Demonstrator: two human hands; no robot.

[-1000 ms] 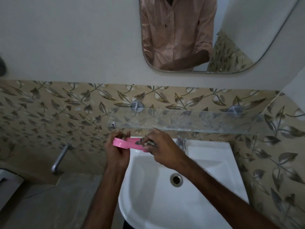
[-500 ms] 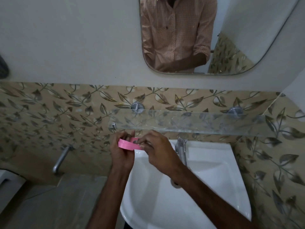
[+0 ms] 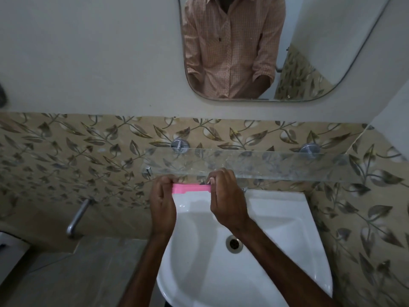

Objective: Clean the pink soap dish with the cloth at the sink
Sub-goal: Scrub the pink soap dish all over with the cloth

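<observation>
The left hand (image 3: 162,196) is gripping one end of the flat pink plastic soap dish (image 3: 190,188), while the right hand (image 3: 225,196) is pinching the other end through a dark grey cloth (image 3: 204,183). The dish is hovering over the back edge of the white ceramic sink (image 3: 276,209), just under the clear glass shelf (image 3: 265,167). An upward rub is likely risking a knock against that shelf, and such edge-only grips are risking a drop into the basin.

Left hand (image 3: 163,199), right hand (image 3: 229,199), fingers (image 3: 221,174) curled
</observation>
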